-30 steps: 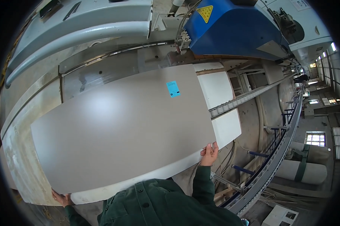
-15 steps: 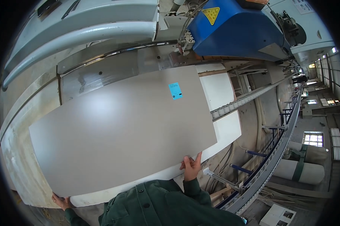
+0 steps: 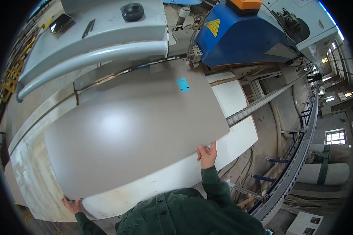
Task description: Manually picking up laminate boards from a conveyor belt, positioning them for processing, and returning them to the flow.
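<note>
A large greyish-beige flat panel (image 3: 145, 129) with a blue label (image 3: 182, 85) near its far right part lies across a white worktable (image 3: 161, 187). At the panel's near left corner my left hand (image 3: 71, 204) holds the edge, thumb to one side of the corner. My right hand (image 3: 208, 156) grips the near edge close to the right corner, its index finger stretched forward and the other fingers curled. The undersides of both grips are hidden. The panel's far edge lies along a machine's metal bed.
A blue machine housing (image 3: 239, 39) with a yellow warning sign stands at the far right. A pale rounded machine rail (image 3: 94, 55) runs along the far left, with a phone (image 3: 60, 23) above it. A conveyor frame (image 3: 292, 168) stretches along the right, with hoses on the floor.
The panel has slid forward, away from me, toward the machine, and more of the white table shows along its near edge. Both hands have moved forward with it.
</note>
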`<state>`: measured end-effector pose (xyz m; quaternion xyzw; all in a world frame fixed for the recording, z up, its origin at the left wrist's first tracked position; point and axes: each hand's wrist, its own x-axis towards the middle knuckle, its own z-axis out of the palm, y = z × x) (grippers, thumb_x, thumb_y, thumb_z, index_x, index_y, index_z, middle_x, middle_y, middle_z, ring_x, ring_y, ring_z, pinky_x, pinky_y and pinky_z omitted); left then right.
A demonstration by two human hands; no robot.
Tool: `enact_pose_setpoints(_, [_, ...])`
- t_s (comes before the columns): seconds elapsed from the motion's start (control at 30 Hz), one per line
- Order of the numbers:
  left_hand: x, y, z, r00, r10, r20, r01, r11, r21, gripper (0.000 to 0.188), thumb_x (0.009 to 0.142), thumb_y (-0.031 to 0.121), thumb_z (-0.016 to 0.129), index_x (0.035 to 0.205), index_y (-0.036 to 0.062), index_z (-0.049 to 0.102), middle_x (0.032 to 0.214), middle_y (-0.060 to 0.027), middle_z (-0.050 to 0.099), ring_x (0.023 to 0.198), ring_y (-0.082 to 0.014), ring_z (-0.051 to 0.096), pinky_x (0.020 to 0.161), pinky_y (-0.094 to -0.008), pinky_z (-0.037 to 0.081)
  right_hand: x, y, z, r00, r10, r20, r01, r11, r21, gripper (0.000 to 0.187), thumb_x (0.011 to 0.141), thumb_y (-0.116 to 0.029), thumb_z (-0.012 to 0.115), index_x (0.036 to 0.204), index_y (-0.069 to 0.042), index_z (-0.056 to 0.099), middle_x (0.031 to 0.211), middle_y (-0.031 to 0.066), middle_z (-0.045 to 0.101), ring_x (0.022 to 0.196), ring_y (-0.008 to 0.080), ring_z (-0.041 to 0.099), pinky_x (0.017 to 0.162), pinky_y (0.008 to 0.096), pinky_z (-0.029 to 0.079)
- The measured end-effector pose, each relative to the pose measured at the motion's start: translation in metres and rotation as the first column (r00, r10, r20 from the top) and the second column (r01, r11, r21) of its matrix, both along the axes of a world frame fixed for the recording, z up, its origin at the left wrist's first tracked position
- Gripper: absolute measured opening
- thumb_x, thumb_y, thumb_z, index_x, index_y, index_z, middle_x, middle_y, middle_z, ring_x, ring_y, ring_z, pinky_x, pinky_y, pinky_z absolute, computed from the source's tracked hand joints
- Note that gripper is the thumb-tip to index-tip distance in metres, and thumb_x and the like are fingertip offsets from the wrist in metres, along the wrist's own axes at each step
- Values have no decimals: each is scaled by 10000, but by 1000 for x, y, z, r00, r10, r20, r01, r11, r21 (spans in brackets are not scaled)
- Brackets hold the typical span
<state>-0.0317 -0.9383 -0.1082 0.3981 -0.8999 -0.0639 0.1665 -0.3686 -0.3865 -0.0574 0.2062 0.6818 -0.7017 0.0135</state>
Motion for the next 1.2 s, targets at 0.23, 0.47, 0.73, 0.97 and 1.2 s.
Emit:
enact_pose_setpoints(0.23, [-69, 2, 15, 998, -8, -63, 9, 1000, 15, 787, 352, 190, 737, 1034, -40, 420, 925, -152, 420, 865, -308, 414, 753, -375, 354, -43, -10, -5, 999, -2, -51, 0, 999, -37, 763, 742, -3, 508, 1263, -61, -46, 561, 45, 450, 387, 80, 393, 316, 198, 337])
enact_pose_setpoints(0.47, [-89, -9, 15, 995, -74, -73, 76, 997, 19, 776, 321, 247, 733, 990, -27, 452, 897, -177, 450, 845, -348, 424, 747, -399, 357, -60, -9, -6, 995, 30, 97, -42, 991, 128, 793, 740, -49, 527, 1248, -24, -81, 572, 56, 493, 423, 98, 449, 344, 218, 367])
enact_pose_setpoints(0.73, [-92, -28, 7, 982, -168, -89, 169, 986, 9, 777, 373, 305, 704, 1015, -41, 437, 943, -166, 417, 849, -328, 421, 755, -370, 375, -71, -8, -23, 994, -32, 103, 4, 964, 265, 788, 730, -61, 528, 1249, -24, -64, 596, 96, 518, 430, 131, 470, 347, 257, 393])
enact_pose_setpoints(0.97, [-99, -25, 15, 915, -290, 280, 340, 929, -149, 479, 624, 385, 608, 942, 43, 500, 950, -148, 516, 880, -296, 470, 754, -386, 372, -80, 1, -47, 996, -84, 29, 67, 926, 371, 779, 731, -74, 519, 1231, 32, -69, 596, 98, 519, 435, 147, 485, 366, 273, 402])
enact_pose_setpoints(1.2, [-87, -71, -46, 937, -240, 255, 331, 848, -415, 604, 564, 532, 566, 984, 101, 519, 984, -96, 518, 948, -293, 436, 792, -413, 339, -84, 6, -45, 993, -89, 76, 45, 892, 450, 735, 716, -79, 539, 1201, 92, 13, 562, 105, 504, 408, 160, 474, 358, 283, 394])
